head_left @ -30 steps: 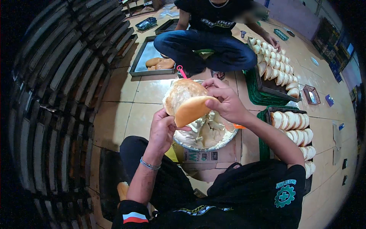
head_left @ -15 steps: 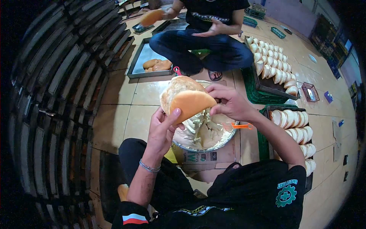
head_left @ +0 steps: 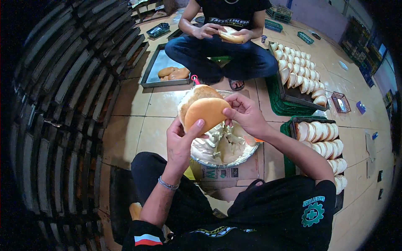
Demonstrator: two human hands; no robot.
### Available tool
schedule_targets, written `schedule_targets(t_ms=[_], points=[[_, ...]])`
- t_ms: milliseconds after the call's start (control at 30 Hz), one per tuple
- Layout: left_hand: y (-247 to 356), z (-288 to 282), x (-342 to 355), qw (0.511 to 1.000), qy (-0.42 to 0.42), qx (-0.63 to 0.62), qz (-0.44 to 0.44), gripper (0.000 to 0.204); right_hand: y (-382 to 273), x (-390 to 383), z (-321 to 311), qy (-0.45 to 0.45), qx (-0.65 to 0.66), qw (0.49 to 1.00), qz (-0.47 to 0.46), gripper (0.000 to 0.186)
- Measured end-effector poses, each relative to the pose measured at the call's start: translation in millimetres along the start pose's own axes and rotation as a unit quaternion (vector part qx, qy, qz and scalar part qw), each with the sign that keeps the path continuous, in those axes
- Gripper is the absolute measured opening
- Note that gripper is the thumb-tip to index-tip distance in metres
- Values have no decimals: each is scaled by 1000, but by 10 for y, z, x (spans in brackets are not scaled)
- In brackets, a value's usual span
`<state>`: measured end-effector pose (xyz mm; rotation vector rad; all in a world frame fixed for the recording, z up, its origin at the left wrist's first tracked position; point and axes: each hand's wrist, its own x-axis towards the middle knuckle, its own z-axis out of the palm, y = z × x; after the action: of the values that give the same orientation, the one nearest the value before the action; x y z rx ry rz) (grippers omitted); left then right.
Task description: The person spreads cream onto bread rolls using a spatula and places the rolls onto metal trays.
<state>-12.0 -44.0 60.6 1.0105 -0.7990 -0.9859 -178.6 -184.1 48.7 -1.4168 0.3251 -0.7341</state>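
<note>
Both my hands hold a round, flat bun [head_left: 206, 113] over a wide tub of pale cream [head_left: 222, 146]. Split in two, the bun has its smooth golden-brown half nearest me and a paler half leaning behind it. My left hand [head_left: 180, 138] grips the left and lower edge, thumb across the brown face. At the right edge, my right hand [head_left: 247, 116] pinches the bun between thumb and fingers. An orange tool [head_left: 258, 140] barely shows at the tub's right rim, mostly hidden behind my right hand and wrist.
Opposite sits a co-worker holding another bun [head_left: 232, 35]. A metal tray [head_left: 146, 77] at far left holds several plain buns. To the right, filled buns stand in rows in dark trays [head_left: 289, 90] on green crates [head_left: 278, 102]. Stacked dark slatted racks [head_left: 63, 125] line the left side.
My right hand has moved slightly left and down along the bun, whose front half has tilted up. The co-worker's bun has come from the left into both their hands.
</note>
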Motion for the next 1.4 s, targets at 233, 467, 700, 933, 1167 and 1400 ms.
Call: schedule_targets(t_ms=[233, 467, 700, 933, 1167, 1400], points=[[-38, 77, 12, 990, 54, -126, 22, 42, 25, -20, 124, 2, 27, 1000, -7, 25], [-177, 113, -2, 984, 89, -149, 43, 36, 78, -66, 273, -10, 55, 998, 7, 25], [-207, 61, -6, 983, 61, -161, 68, 33, -37, -85, 254, -42, -40, 996, 68, 45], [-122, 73, 91, 991, 31, -127, 25, 35, -77, -51, 212, 20, -80, 996, 25, 50], [-119, 18, 128, 989, 37, -141, -31, 34, -159, 99, 65, -6, -136, 990, 24, 30], [-179, -414, 82, 950, 151, -272, 20, 33, 185, -440, -907, -208, -791, 543, 190, 43]])
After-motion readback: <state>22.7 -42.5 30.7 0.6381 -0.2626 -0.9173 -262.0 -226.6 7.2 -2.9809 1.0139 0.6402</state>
